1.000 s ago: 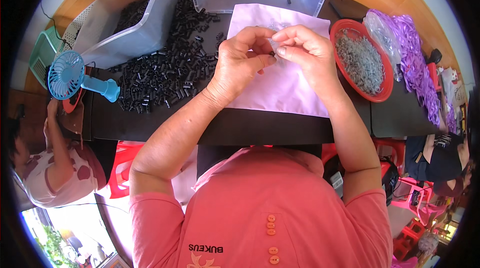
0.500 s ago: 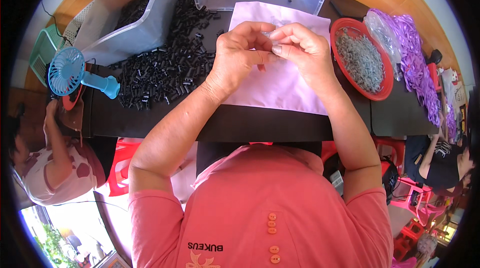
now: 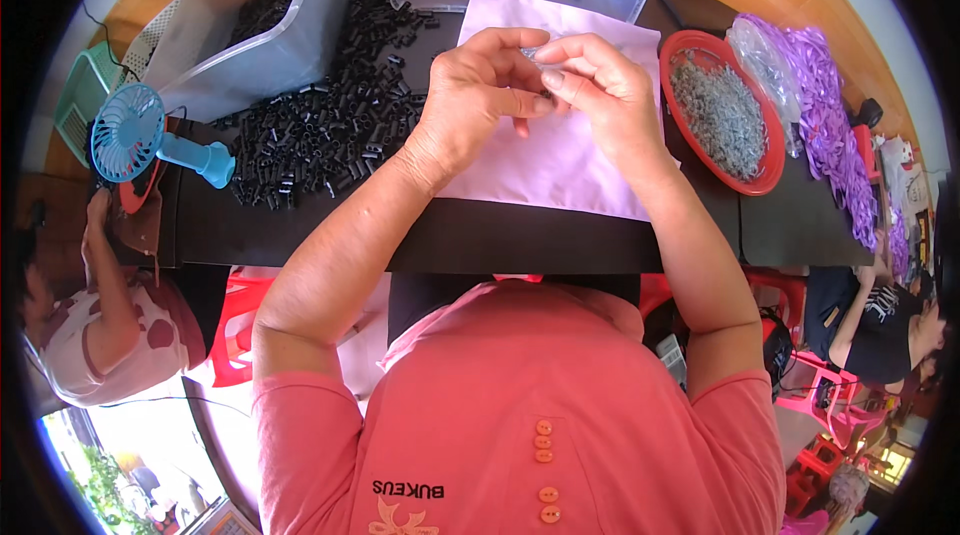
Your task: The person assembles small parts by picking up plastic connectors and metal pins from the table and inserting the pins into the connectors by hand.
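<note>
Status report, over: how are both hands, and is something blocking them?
Left hand and right hand close together above pink cloth. Small dark piece apparently between them, mostly hidden. Black tubes heaped left; no obstruction seen.

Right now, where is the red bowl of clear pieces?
In the head view, the red bowl sits right of the pink cloth, beside a plastic bag.

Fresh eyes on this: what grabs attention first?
The heap of short black tubes spread over the left of the dark table. Next, the red oval basket of small clear pieces on the right. Between them, left hand and right hand meet over a pink cloth.
</note>
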### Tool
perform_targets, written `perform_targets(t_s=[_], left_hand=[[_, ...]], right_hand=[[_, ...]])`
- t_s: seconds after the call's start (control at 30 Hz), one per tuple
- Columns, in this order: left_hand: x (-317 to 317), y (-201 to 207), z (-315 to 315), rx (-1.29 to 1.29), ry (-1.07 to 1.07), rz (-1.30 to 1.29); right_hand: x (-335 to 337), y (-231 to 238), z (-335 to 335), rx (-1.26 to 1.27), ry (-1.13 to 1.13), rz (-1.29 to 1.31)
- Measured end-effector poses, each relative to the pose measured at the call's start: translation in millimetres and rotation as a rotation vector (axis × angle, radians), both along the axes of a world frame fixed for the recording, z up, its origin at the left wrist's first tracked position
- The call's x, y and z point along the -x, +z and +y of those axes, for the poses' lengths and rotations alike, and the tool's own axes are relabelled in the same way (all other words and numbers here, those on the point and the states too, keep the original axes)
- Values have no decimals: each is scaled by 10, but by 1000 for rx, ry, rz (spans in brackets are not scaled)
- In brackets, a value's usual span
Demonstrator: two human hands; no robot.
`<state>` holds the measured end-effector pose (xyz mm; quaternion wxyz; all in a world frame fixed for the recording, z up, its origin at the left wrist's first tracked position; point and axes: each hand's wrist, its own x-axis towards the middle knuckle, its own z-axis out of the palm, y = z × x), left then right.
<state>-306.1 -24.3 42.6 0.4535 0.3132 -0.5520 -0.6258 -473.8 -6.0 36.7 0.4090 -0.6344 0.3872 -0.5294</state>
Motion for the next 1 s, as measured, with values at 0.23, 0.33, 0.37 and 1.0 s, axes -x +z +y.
perform_targets(t_s=[0.23,0.33,0.37,1.0], left_hand=[[-28,-5,-16,-28,-16,3],[-25,-12,-21,-8,-14,-10],[-23,-19,-24,6,-12,-23],[-49,-5,-35,-70,-72,2]], right_hand=[[95,27,-18,18,18,79],[95,8,-28,109,-31,214],[93,6,-24,128,-30,252],[36,54,17,600,-37,538]])
